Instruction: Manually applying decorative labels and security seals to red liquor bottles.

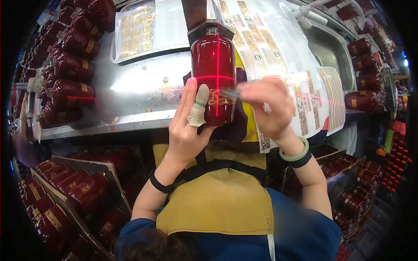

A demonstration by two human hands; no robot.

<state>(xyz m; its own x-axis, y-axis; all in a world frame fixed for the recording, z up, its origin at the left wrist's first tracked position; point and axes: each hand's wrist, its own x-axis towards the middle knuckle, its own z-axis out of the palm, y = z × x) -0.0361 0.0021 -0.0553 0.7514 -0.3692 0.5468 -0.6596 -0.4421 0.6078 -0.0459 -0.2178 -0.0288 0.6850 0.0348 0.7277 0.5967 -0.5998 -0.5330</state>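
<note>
A dark red glossy bottle lies in front of me, its neck pointing away. A gold patterned band runs across its near part. My left hand is closed on the bottle's left side, thumb at its base. One finger wears a beige knitted finger cover with a green band. My right hand pinches a small dark grey tool against or just over the gold band; its exact kind is blurred. Red laser lines cross on the bottle.
Clear sheets of gold decals spread at the right, and a tray with more decals stands at the far left. Red bottles are stacked left, with others at right. Crates of bottles stand below the metal bench.
</note>
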